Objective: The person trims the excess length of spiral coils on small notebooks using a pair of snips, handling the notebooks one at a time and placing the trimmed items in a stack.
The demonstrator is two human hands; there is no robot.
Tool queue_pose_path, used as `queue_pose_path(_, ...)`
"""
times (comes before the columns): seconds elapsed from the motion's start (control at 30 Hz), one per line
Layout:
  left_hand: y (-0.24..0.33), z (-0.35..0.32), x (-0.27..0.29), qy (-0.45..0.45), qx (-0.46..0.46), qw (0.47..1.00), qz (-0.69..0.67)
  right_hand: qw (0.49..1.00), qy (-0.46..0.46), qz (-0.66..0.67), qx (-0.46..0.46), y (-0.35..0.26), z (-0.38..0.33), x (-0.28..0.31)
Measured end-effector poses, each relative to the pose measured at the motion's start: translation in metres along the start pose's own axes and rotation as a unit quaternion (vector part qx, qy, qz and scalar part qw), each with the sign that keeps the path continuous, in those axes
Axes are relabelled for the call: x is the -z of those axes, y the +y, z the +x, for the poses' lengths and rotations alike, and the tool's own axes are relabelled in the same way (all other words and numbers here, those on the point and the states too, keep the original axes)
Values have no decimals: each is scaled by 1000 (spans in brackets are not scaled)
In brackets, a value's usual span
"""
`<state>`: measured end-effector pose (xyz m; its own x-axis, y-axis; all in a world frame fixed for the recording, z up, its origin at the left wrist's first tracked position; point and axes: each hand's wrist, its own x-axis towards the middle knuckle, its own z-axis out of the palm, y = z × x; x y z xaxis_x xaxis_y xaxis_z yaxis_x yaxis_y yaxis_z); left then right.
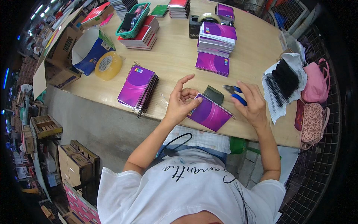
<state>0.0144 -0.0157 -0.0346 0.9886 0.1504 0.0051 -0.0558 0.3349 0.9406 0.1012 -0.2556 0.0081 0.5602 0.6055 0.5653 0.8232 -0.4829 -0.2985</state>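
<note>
Purple notebook (211, 114) at the table's (175, 48) near edge: left hand (182, 101) pinches its corner, right hand (254, 105) curls fingers round pliers (239, 99).

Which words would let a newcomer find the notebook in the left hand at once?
Start at the table, on the edge nearest the white shirt. There the left hand holds a purple notebook, its wire coil toward the pliers in the right hand. Other purple notebooks lie in piles; only this one is held.

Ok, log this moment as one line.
left hand: holding purple spiral notebook | right hand: holding blue-handled pliers | farther left: stack of purple notebooks
</note>
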Motion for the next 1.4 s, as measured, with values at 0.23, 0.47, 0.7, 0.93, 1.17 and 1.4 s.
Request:
queue_pose_path(0.23, 5, -2, -5, 1, 16, 1000, 11, 963, -19, -168, 210, -34, 47, 18)
queue_pose_path(0.47, 8, -4, -7, 1, 14, 999, 34, 939, -16, -199, 281, -35, 48, 13)
queue_pose_path(0.7, 3, -15, -12, 32, -52, 992, 108, 967, -192, 155, -70, -34, 28, 7)
queue_pose_path(0.93, 93, -37, 69, 303, -247, 907, 157, 983, -25, 6, -183, 51, -22, -9)
queue_pose_path(1.17, 79, -50, 145, 420, -197, 840, 281, 979, -35, -72, -189, 69, -51, -41)
queue_pose_path(1.4, 74, -59, 128, 399, -168, 672, 600, 993, 30, -14, -110, 26, 2, -59)
